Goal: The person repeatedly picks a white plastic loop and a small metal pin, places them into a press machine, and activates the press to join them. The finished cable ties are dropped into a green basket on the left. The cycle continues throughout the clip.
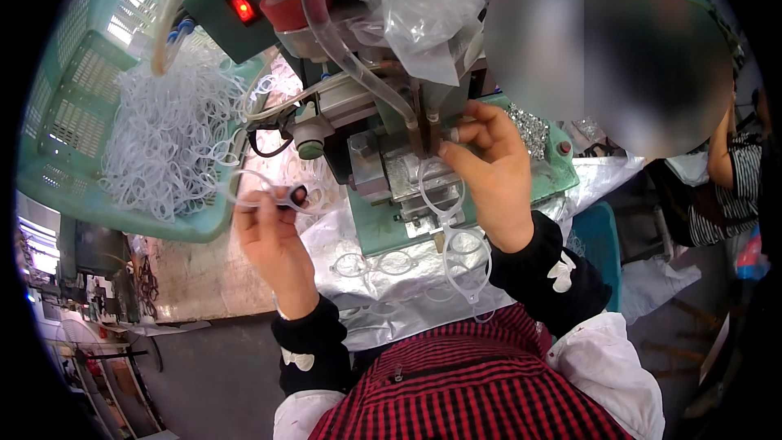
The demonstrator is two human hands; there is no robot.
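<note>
"While the tabletop is taken as the ground of the scene, what is found upon it?"

"At the far middle, a green-based machine is seen. At the left, a green crate is filled with a heap of clear loops. Nearer, a silver sheet is spread, and further clear pieces are laid on it."

"How are the hands placed?"

"The right hand is set at the right side of the machine's upright posts. The left hand is raised well apart, between crate and machine."

"And the fingers?"

"On the right, thumb and forefinger are narrowly parted beside the posts; whether anything is pinched cannot be told. On the left, a clear loop is pinched."

"Where is the clear looped piece found?"

"Its far end is seen below the posts, just left of the right thumb and nearer. From there its long axis is slanted toward the near right, so the right hand is clearly the closer one."

"What is smallest?"

"A dark round thing at the left fingertips; whether it is held or worn cannot be told."
</note>
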